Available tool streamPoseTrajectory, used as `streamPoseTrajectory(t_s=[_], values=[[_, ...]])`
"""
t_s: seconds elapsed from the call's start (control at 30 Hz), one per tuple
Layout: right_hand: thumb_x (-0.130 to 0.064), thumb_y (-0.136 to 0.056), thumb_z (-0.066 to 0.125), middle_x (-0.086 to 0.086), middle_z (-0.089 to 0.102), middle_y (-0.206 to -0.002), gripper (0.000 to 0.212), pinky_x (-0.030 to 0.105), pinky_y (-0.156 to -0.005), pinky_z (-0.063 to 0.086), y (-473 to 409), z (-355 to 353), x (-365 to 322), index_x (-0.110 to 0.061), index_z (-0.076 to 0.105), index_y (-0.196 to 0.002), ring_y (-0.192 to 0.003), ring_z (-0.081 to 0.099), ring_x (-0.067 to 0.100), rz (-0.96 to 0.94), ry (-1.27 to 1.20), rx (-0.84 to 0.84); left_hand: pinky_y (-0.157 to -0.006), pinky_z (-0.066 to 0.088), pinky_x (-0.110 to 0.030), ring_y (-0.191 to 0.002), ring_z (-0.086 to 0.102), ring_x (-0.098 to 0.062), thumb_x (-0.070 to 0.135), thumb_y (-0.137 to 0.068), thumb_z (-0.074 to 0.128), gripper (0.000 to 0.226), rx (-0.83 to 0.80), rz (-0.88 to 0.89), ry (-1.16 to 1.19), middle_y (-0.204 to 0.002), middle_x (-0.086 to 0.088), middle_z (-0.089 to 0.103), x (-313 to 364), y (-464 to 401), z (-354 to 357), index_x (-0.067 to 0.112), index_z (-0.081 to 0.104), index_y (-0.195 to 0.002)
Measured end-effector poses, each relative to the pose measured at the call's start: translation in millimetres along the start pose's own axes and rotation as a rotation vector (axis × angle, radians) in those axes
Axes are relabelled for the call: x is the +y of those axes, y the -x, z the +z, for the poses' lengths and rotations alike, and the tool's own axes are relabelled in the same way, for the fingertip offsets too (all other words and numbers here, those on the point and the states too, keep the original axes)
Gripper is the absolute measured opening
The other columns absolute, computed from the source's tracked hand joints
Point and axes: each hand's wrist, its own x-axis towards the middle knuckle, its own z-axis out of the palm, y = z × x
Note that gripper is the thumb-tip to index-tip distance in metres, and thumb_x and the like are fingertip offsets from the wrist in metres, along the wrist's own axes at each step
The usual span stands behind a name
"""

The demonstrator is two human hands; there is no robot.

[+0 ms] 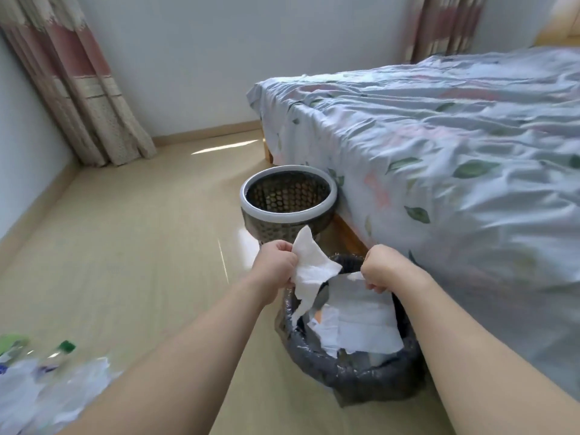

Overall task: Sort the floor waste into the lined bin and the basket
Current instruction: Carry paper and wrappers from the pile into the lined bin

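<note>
Both hands [276, 262] [381, 266] grip tissue [314, 265] over lined bin [345, 372].

**Item Count: Floor Waste Sorting Area**

Hands: two. The left hand [276, 265] and the right hand [381, 266] each grip white paper.

Containers: two. One lined bin [354, 376] with a dark plastic liner; one perforated basket [288, 200] with a pale rim.

Paper held over the bin: two pieces. One crumpled tissue [314, 266] in the left hand; one small scrap [356, 275] in the right hand.

Paper inside the bin: several overlapping white sheets [357, 321]; exact number cannot be determined.

Floor waste at lower left: a blurred pile [47, 390]. One green bottle cap [66, 346] is distinguishable; the number of bottles and wrappers cannot be determined.

Bed: one [439, 146].

Curtains: two, one at left [78, 89] and one at upper right [439, 26].
</note>
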Motion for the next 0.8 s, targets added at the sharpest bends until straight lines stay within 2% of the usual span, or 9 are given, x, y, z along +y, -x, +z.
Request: streamPoseTrajectory(t_s=[0.1,0.17,0.23,0.27,0.37,0.43,0.53,0.67,0.8], values=[[-0.011,-0.091,0.048,0.007,0.051,-0.067,0.021,0.028,-0.055,0.042,9,7,24,-0.01,0.051,-0.07,-0.058,0.049,0.022,0.044,0.016,-0.098,-0.068,0.053,-0.036,-0.077,0.056,-0.03,-0.008,-0.084,0.042,0.02,-0.088,-0.073,-0.086,-0.088,-0.017,0.054,-18,0,40,0.006,0.055,-0.077],[-0.012,-0.091,0.048,0.005,0.045,-0.07,0.025,0.031,-0.063,0.044,4,11,25,-0.014,0.044,-0.067,-0.068,0.048,0.025,0.009,0.046,-0.096,-0.068,0.048,-0.036,-0.074,0.05,-0.028,-0.007,-0.086,0.041,0.027,-0.083,-0.043,-0.169,-0.085,-0.015,0.049,-19,-2,42,0.012,0.05,-0.07],[-0.01,-0.091,0.047,0.008,0.046,-0.074,0.019,0.029,-0.064,0.042,-2,9,14,-0.008,0.05,-0.073,-0.07,0.046,0.026,-0.029,0.052,-0.013,-0.074,0.053,-0.038,-0.074,0.055,-0.029,-0.004,-0.087,0.043,0.025,-0.041,-0.01,-0.215,-0.082,-0.014,0.055,-13,-2,22,0.014,0.053,-0.073],[-0.01,-0.091,0.046,0.01,0.052,-0.081,0.014,0.029,-0.066,0.042,-5,8,5,-0.005,0.058,-0.085,-0.073,0.048,0.027,-0.066,0.034,0.045,-0.078,0.055,-0.039,-0.074,0.057,-0.028,-0.002,-0.087,0.044,0.022,-0.012,0.004,-0.22,-0.081,-0.014,0.057,-9,-2,6,0.014,0.055,-0.075],[-0.012,-0.09,0.048,0.008,0.062,-0.098,0.022,0.029,-0.076,0.049,-3,18,-47,-0.009,0.063,-0.106,-0.084,0.057,0.024,-0.226,-0.058,0.122,-0.076,0.053,-0.035,-0.073,0.059,-0.026,-0.001,-0.089,0.045,0.018,0.104,0.01,-0.202,-0.086,-0.013,0.06,-3,4,-62,0.01,0.058,-0.083],[-0.013,-0.088,0.049,0.005,0.062,-0.096,0.019,0.032,-0.079,0.055,12,40,-99,-0.013,0.063,-0.103,-0.087,0.061,0.021,-0.372,-0.093,0.083,-0.072,0.052,-0.033,-0.072,0.058,-0.025,-0.001,-0.09,0.044,0.017,0.18,0.0,-0.197,-0.087,-0.012,0.06,-7,15,-119,0.009,0.058,-0.088],[-0.013,-0.083,0.044,0.001,0.06,-0.089,0.02,0.028,-0.065,0.048,42,88,-173,-0.018,0.062,-0.088,-0.085,0.058,0.022,-0.562,-0.054,-0.019,-0.071,0.052,-0.033,-0.073,0.059,-0.024,0.002,-0.092,0.042,0.019,0.266,-0.038,-0.226,-0.09,-0.012,0.062,-25,38,-201,0.011,0.058,-0.087],[-0.015,-0.088,0.041,0.0,0.057,-0.12,0.035,0.025,-0.075,0.042,93,162,-269,-0.018,0.058,-0.119,-0.103,0.056,0.021,-0.714,0.019,-0.129,-0.066,0.049,-0.03,-0.072,0.058,-0.024,0.003,-0.092,0.042,0.019,0.417,-0.108,-0.247,-0.088,-0.011,0.062,-67,82,-313,0.01,0.059,-0.088],[-0.016,-0.089,0.043,0.0,0.056,-0.124,0.039,0.029,-0.085,0.049,140,233,-344,-0.019,0.055,-0.125,-0.103,0.056,0.019,-0.84,0.052,-0.234,-0.057,0.044,-0.026,-0.066,0.056,-0.021,0.003,-0.089,0.046,0.014,0.524,-0.206,-0.225,-0.083,-0.01,0.061,-128,131,-416,0.009,0.059,-0.089]])
